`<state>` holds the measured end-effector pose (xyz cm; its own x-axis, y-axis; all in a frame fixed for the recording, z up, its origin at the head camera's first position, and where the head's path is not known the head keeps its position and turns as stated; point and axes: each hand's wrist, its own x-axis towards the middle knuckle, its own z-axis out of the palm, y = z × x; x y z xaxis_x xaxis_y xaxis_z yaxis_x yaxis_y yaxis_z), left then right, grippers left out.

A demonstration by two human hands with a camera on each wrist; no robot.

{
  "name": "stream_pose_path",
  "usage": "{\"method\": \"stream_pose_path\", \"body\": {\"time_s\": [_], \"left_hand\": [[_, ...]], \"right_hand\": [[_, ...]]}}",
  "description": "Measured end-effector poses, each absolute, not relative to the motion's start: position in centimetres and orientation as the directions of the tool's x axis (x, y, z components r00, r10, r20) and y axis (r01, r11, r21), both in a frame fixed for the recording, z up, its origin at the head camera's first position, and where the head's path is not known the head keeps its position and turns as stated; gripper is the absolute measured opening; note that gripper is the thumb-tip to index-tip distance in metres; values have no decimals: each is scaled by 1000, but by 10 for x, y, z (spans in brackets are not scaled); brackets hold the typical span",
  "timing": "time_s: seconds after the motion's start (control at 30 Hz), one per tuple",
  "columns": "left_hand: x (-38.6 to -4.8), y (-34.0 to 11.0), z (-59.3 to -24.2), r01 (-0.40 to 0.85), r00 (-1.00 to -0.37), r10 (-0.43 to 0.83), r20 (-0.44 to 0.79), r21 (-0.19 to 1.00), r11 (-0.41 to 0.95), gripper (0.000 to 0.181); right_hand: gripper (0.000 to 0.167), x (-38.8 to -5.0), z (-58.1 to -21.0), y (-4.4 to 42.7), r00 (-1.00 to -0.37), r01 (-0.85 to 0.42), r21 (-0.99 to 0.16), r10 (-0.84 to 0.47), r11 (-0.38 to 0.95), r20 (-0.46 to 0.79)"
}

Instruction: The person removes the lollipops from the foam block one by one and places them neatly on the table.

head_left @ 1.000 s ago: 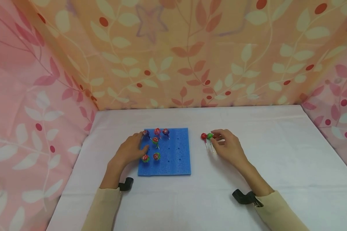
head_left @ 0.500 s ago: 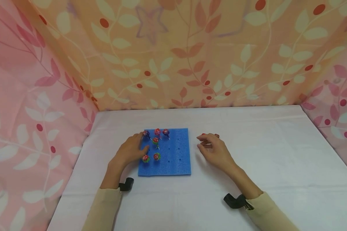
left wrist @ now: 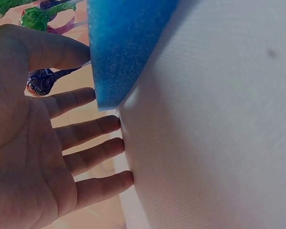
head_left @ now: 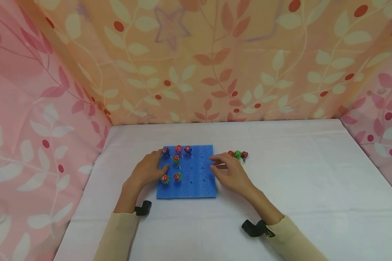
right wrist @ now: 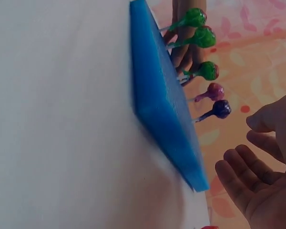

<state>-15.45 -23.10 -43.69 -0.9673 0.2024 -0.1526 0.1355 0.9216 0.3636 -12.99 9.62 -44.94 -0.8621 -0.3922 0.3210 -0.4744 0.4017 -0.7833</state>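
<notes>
My left hand point(head_left: 147, 167) rests at the left edge of a blue foam board point(head_left: 196, 190), its thumb over the top and its fingers spread straight, as the left wrist view shows. Several wrapped lollipops stand in the board by their sticks: among them a dark purple lollipop point(right wrist: 222, 109), a pink lollipop point(right wrist: 216, 91) and a green lollipop point(right wrist: 196, 17). Over the board's right edge hovers my right hand point(head_left: 230, 173), fingers loosely bent, nothing visible between them. Just beyond it lie a green lollipop point(head_left: 237, 154) and two red ones, partly hidden by the hand.
Small holes dot the right part of the foam board. A white cloth point(head_left: 196, 228) covers the table. Patterned curtains point(head_left: 264, 65) rise behind the table and at both sides. Each wrist carries a black camera mount point(head_left: 254, 228).
My right hand has moved left from beside the loose lollipops to the board's right edge, uncovering a red lollipop on the right. My left hand stays in place.
</notes>
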Motion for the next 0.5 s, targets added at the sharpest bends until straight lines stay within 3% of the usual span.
{"method": "stream_pose_path", "body": {"time_s": [0.5], "left_hand": [[-155, -231, -437, 139, -967, 204, -150, 360, 922, 76]], "right_hand": [[33, -126, -442, 67, -822, -494, -797, -484, 348, 298]]}}
